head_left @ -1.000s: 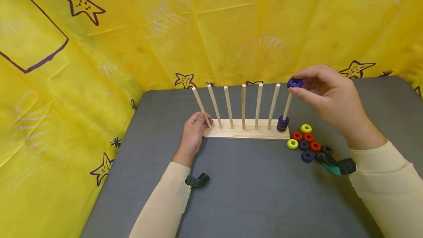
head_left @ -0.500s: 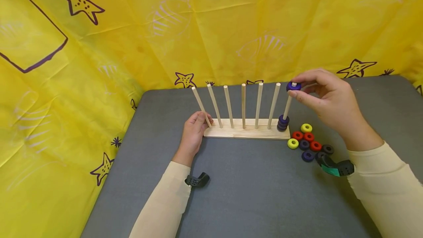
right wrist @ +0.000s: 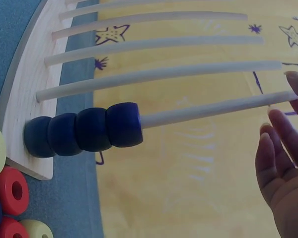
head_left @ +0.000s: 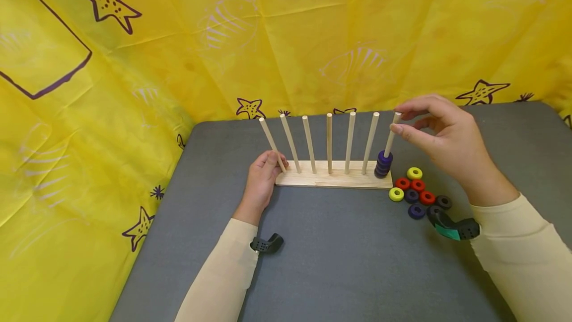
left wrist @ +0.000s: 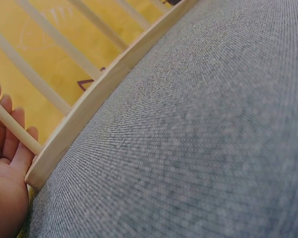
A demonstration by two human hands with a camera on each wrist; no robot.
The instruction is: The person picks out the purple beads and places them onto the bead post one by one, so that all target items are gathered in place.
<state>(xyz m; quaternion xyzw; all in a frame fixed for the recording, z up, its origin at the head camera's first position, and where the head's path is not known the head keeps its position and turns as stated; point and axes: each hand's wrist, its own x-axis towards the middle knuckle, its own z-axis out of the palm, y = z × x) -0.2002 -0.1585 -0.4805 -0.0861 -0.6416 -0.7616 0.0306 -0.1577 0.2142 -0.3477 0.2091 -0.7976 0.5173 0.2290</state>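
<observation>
A wooden peg stand with a row of several upright pegs lies across the table. My left hand holds its left end, fingers around the leftmost peg; the left wrist view shows the palm against the base's end. At the rightmost peg, several dark blue rings are stacked at the bottom. My right hand is at that peg's top, thumb and fingertips parted on either side of it, with no ring between them.
Loose rings lie right of the stand: yellow rings, red rings, and dark blue or black rings. A yellow patterned cloth hangs behind the grey table.
The blue ring in my right hand was lowered over the rightmost peg's tip and let go. It has dropped onto the stack below. My left hand has stayed in place.
</observation>
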